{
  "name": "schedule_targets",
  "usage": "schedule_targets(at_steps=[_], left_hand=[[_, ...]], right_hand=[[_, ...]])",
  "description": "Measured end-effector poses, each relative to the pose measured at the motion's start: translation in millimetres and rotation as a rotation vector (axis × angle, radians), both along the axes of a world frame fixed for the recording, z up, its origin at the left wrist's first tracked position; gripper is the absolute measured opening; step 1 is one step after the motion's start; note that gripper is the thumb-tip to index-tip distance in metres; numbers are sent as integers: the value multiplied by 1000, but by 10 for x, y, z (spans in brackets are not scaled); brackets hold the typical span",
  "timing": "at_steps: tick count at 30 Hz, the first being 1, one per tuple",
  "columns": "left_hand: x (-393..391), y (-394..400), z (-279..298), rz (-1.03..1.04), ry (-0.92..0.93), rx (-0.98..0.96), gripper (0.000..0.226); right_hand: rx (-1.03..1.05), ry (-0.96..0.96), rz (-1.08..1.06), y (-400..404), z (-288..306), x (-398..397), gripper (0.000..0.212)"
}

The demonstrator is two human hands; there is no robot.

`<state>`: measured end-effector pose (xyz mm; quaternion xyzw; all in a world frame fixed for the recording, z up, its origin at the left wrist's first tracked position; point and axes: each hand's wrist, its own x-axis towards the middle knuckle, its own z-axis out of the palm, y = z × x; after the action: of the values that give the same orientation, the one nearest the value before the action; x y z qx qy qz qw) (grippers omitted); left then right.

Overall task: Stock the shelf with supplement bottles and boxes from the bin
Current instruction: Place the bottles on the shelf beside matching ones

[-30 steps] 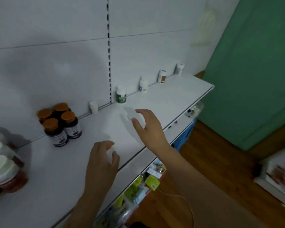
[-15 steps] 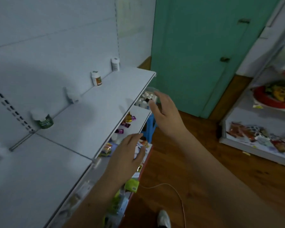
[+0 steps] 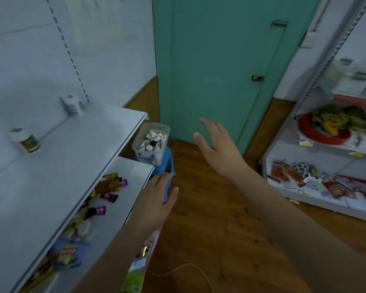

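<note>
Our clear bin of supplement bottles sits on the blue stool, ahead and left of both hands. Our left hand looks nearer than our right hand; both sets of fingers are spread, holding nothing

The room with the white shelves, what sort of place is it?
Probably a small shop: white retail shelving holding supplement bottles, snack packets on the lower shelf, and another stocked rack opposite.
</note>
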<state>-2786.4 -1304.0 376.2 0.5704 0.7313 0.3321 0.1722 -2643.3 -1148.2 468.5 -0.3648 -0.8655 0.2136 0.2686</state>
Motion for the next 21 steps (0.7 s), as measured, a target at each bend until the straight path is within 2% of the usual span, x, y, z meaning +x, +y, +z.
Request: schedule_targets(at_steps=[6,12,21], left_hand=[[-267,982,-223,-7,28,-67,69],[-780,2129,-424,-14,4,-54,56],[-1462,3699,-323,35,-8,-79,56]], right_hand=[[-8,-47,9,1028,-141,-268,60],[-28,-56,6,2098,-312,-864,56],[5,-95,49,3589,-39,-1799,56]])
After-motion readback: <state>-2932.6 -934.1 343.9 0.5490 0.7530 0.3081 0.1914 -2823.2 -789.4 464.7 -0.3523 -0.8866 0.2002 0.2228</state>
